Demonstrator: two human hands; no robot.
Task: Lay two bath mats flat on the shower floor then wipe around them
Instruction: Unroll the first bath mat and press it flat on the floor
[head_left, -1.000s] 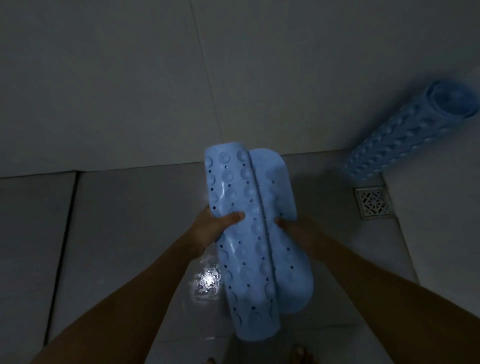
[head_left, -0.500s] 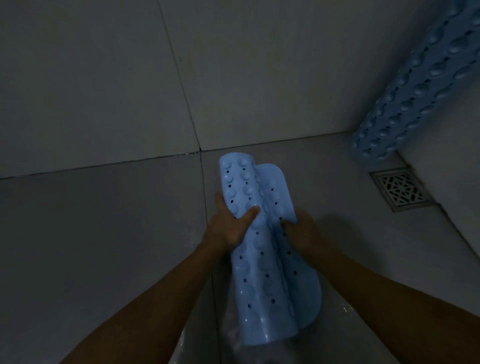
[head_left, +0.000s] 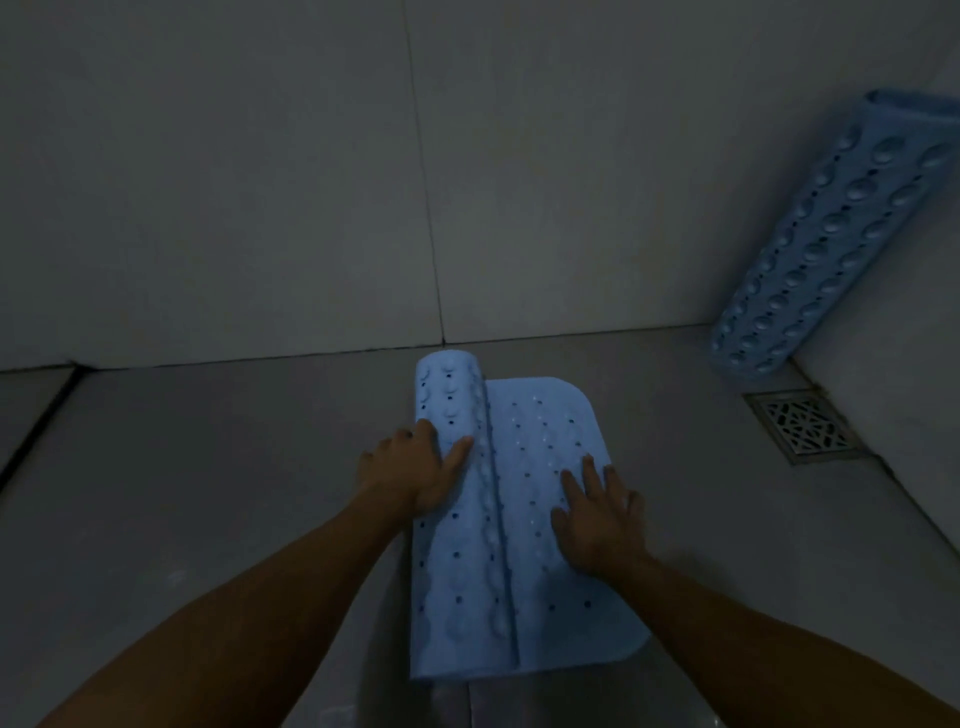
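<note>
Two bare hands work a blue bath mat (head_left: 524, 545) at lower centre of the head view: the left hand (head_left: 415, 475) rests with nearly straight fingers on the rolled portion, apparently to push it open, while the right hand (head_left: 597, 519) presses flat, fingers spread, pinning the unrolled part to the shower floor (head_left: 208, 493). The mat's long axis runs up-frame toward the wall; a second rolled mat (head_left: 836, 234) leans tilted at upper right, above the floor drain (head_left: 802, 423).

A half-unrolled pale blue perforated rubber bath mat (head_left: 540, 519) lies on the grey tiled floor (head_left: 208, 493); left hand (head_left: 415, 475) on its roll, right hand (head_left: 597, 519) apparently pressing flat.
</note>
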